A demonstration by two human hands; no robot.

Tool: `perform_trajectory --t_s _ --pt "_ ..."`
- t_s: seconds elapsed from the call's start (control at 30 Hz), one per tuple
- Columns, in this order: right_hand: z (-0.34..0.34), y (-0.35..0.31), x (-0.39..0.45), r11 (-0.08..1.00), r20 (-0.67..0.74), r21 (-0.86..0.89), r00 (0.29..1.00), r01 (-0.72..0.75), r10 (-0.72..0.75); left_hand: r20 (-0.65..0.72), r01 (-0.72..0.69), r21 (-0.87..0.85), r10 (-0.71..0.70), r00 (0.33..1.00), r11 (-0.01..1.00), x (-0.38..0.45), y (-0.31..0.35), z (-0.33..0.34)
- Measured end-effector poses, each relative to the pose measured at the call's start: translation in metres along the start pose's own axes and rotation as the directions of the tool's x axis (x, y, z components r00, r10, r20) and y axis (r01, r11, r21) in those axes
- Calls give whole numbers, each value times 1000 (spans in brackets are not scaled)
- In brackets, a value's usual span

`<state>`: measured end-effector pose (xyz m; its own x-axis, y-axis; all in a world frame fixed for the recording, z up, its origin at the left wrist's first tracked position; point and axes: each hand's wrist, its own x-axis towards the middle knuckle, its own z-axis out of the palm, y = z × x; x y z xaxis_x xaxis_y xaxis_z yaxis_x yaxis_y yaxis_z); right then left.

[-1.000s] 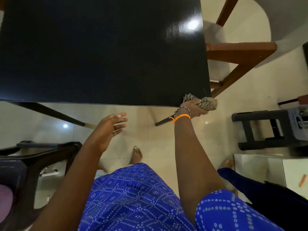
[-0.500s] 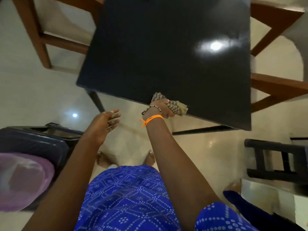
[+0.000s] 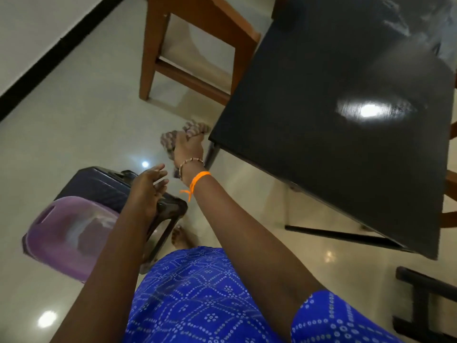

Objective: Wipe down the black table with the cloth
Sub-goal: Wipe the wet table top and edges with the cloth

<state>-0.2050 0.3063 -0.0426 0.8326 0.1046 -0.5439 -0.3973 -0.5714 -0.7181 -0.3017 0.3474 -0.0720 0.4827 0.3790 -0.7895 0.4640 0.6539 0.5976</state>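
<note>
One relation is deciding what you are about to do: the cloth (image 3: 184, 134) is sitting just off the near-left corner of the black counter (image 3: 333, 144), so the surface you are meant to be wiping is lying to the right of your right hand (image 3: 188, 151) and stretching away up and to the right from there. That right hand is closing around the bunched, striped cloth, fingers wrapped over it, and it is hanging over the floor (image 3: 86, 115) rather than over the counter top; whether the cloth is brushing the corner's edge is too blurred to tell. Your left hand (image 3: 148, 186) is hovering apart from it, lower and to the left, fingers spread and holding nothing, above the dark suitcase (image 3: 99, 184) with the purple tub (image 3: 66, 233) leaning against it. The right hand is clearly the nearer of the two to the counter, so I am judging that it is the one doing the next pass. The counter is running long from this corner toward the far right, with a bright lamp reflection glaring off its middle, and a wooden chair (image 3: 195, 45) is standing just beyond the left edge. By my reading you are needing to carry the cloth rightward, back onto the top, and sweep along that long direction while keeping clear of the chair.
</note>
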Motion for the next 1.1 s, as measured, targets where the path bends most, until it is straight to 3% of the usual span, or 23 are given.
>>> perform_trajectory --t_s 0.07,0.13,0.2,0.27,0.37,0.5,0.67,0.9,1.1 --pt "-9 1 -13 913 0 -251 943 322 -333 -25 13 -31 -14 1000 999 1 -1 -5" --pt "-21 5 -13 624 71 -577 793 527 -604 -39 30 -24 -30 999 999 4 0 -5" --pt "-41 13 0 338 108 -818 703 465 -703 -27 47 -12 -47 999 999 6 0 0" --pt "-71 32 15 192 158 -906 723 377 -673 7 56 9 -56 998 998 5 1 10" --pt "-125 82 23 140 131 -948 754 285 -644 37 76 40 -78 996 996 5 3 32" --pt "-183 140 11 165 32 -973 798 163 -602 122 94 96 -105 987 991 2 1 60" --pt "-166 129 12 286 -41 -947 827 147 -560 162 105 143 -128 978 984 2 -9 74" --pt "-92 61 37 160 220 -899 738 407 -638 103 82 109 -94 990 991 -4 -22 83" --pt "-126 79 48 72 421 -825 696 560 -582 48 -7 234 -4 999 972 -27 -33 105"
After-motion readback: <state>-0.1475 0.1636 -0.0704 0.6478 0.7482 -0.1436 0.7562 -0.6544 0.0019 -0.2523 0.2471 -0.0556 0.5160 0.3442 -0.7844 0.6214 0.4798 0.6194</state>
